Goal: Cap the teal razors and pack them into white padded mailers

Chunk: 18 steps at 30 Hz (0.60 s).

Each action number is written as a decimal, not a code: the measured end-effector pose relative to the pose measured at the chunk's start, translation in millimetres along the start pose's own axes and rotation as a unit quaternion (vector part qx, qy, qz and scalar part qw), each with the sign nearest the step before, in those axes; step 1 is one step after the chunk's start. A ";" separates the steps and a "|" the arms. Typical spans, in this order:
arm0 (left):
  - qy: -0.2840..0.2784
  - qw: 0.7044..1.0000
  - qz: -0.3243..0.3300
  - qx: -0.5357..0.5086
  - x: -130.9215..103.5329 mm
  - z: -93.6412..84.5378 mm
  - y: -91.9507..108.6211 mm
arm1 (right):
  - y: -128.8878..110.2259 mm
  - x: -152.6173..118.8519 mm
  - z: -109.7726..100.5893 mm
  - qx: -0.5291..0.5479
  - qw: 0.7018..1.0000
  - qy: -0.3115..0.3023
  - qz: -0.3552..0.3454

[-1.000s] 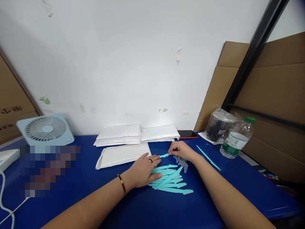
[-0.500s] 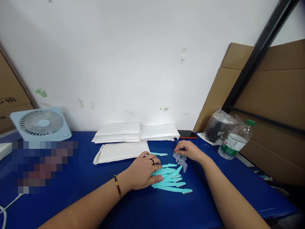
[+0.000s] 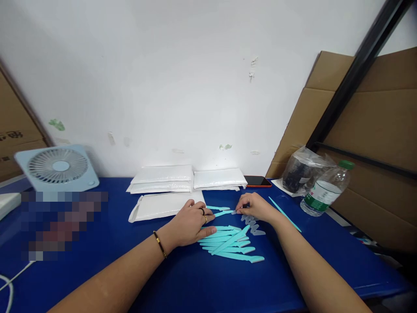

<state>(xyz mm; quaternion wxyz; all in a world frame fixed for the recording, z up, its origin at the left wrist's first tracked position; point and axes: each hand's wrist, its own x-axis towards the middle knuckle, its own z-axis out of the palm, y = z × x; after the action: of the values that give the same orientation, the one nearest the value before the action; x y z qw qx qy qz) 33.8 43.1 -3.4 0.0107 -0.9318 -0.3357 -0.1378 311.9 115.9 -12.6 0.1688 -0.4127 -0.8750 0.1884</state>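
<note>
Left hand (image 3: 190, 222): fingers loosely curled, thumb parted from them; fingertips rest at the near-left end of a turquoise blade tool (image 3: 223, 213), thumb over the far-left edge of the tool pile (image 3: 233, 250). Whether it grips anything cannot be told. Right hand (image 3: 257, 206): thumb and forefinger nearly closed on a small clear sleeve (image 3: 233, 212) at the tool's right end.

Risks, as judged: the tool appears lightly steadied, so a sideways push on the sleeve could swivel it. A misaligned sleeve could snag the blade or slip free; fingertips sit close to that end. Loose clear sleeves (image 3: 259, 232) lie just under and near the right hand, where its heel could scatter them. Tools cross in the pile; dragging the left thumb could shift several together.
</note>
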 end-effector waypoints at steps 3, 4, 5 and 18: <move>-0.002 1.000 0.000 -0.008 0.6 2.1 -3.4 | -0.9 -0.1 -1.1 -0.020 1.000 0.002 0.007; -0.003 1.000 -0.001 -0.008 1.0 3.6 -4.9 | -1.3 -0.7 -2.4 -0.028 1.000 -0.001 0.009; -0.003 1.000 -0.003 -0.007 1.5 5.4 -6.4 | -1.8 -1.4 -3.8 -0.035 0.999 -0.004 0.009; -0.001 1.000 -0.011 0.009 4.0 11.4 -9.8 | 0.6 3.7 6.8 0.022 0.998 0.004 0.058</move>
<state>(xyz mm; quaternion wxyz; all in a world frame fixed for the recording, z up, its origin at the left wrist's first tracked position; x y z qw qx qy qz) 33.4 54.5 -14.1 0.0170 -0.9281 -0.3468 -0.1342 307.1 117.8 -18.3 0.1701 -0.4599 -0.8446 0.2151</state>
